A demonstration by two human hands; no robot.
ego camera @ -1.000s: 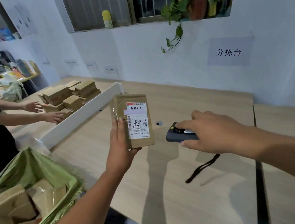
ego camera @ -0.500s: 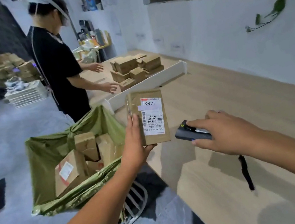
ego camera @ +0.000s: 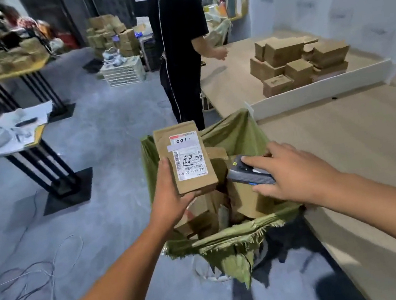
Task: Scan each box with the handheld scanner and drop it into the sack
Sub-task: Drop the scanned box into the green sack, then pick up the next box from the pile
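Cardboard box (ego camera: 185, 161) hangs over the green sack (ego camera: 233, 130), gripped by the left hand (ego camera: 170, 194) — long axis running 12 to 6, label (ego camera: 188, 155) facing up. Right hand (ego camera: 294, 175) clasps the scanner (ego camera: 248, 174) at its 3 o'clock. Several boxes (ego camera: 248, 199) already lie inside; a stack (ego camera: 300, 63) waits at 1 o'clock — this one seems ready to drop.

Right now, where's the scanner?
Head view, right of centre: the right hand holds the scanner over the green sack, just right of the labelled box.

Gripping a white-labelled brown cardboard box (ego camera: 185, 161) in the left hand (ego camera: 170, 194) over a green woven sack (ego camera: 233, 236); holding a dark grey handheld scanner (ego camera: 248, 174) in the right hand (ego camera: 293, 172).
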